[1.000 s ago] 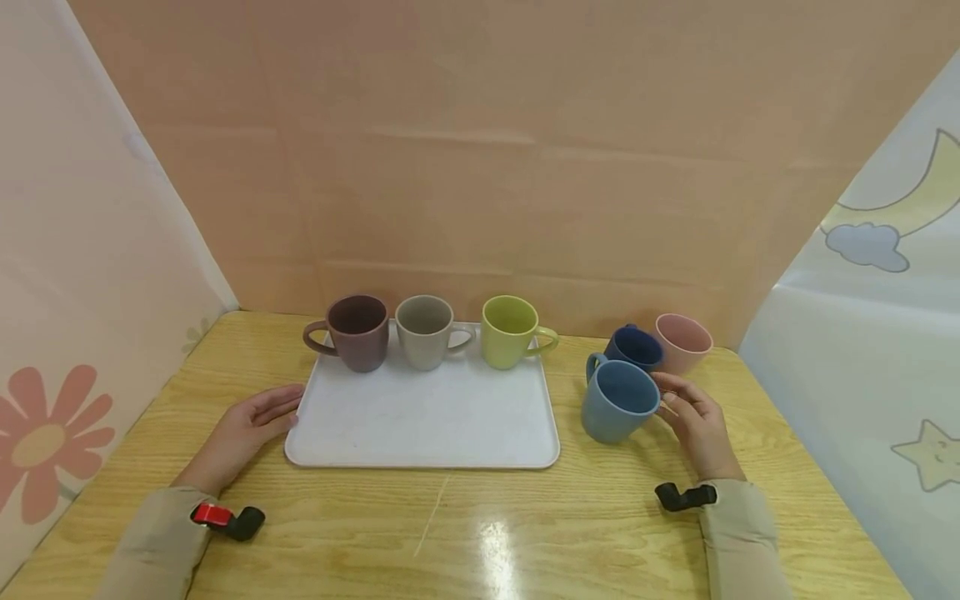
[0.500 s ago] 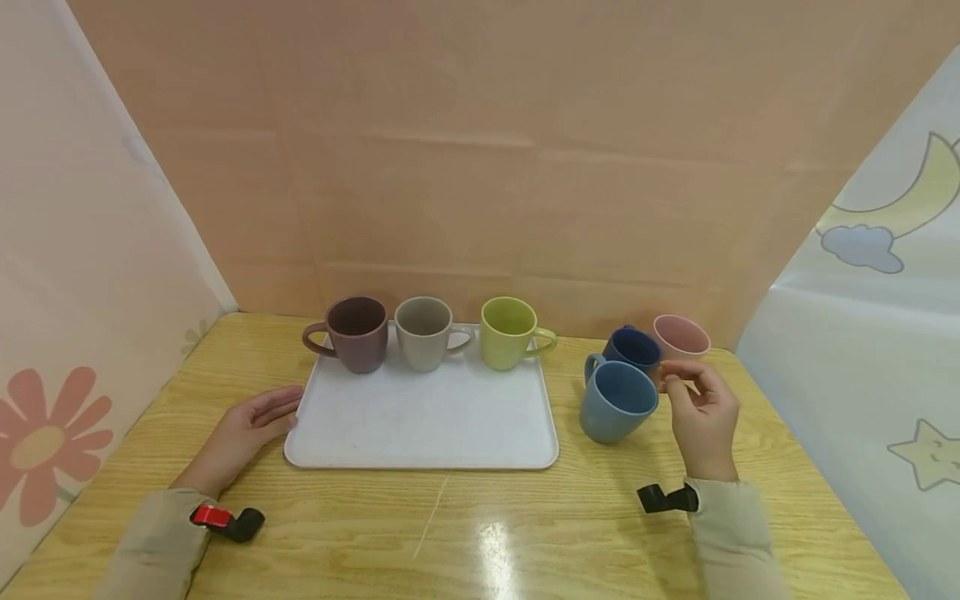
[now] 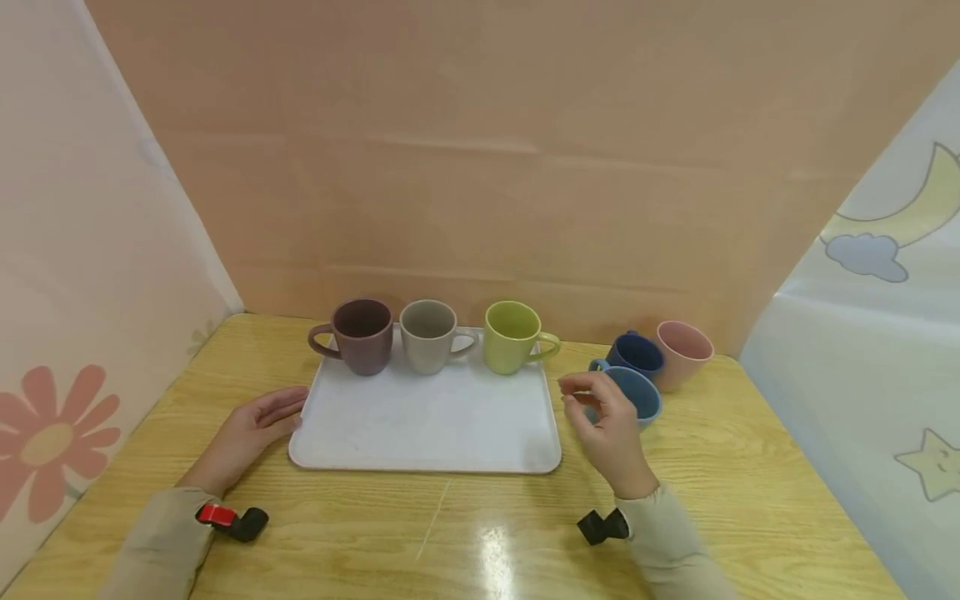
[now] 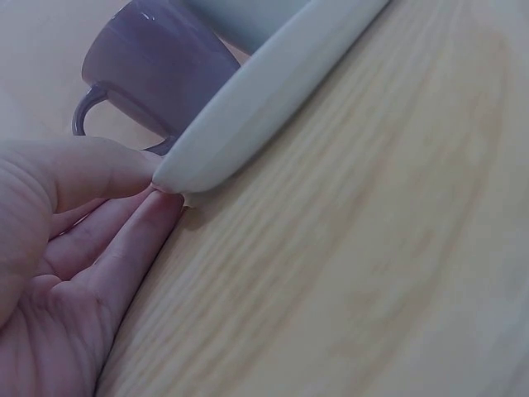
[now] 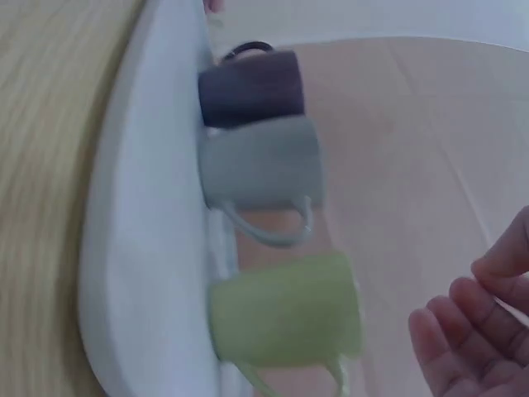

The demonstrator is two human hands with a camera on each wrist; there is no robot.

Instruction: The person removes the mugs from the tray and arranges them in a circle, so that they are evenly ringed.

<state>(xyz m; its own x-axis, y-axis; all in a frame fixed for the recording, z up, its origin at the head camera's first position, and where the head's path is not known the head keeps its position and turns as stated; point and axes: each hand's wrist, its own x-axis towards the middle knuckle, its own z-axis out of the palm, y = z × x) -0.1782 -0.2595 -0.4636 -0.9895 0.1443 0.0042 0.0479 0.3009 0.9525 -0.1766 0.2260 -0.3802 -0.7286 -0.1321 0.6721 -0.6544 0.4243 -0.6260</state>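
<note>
**Left hand [image 3: 246, 429] on the white tray [image 3: 420, 425], right hand [image 3: 611, 433] holding nothing**

The left hand pinches the near-left edge of the white tray, thumb above and fingers low by the table [image 3: 375, 533], probably to steady it. The right hand hangs near the tray's right edge, fingers loosely curved and thumb close to the index finger; it hides part of the light blue mug [image 3: 643, 397] (whether the two touch, one cannot tell).

The white tray lies flat, its long axis running left to right before the person. Along its far edge stand the brown-purple mug [image 3: 367, 354], the grey mug [image 3: 427, 357] and the green mug [image 3: 506, 354], seemingly lined up there to leave the front free. The first handle points left, the other two right.

Right of the tray, the light blue mug opens upward, its handle toward the back left. Behind it are the dark blue mug [image 3: 636, 352], handle pointing away, and the pink mug [image 3: 677, 367], handle unseen.
</note>
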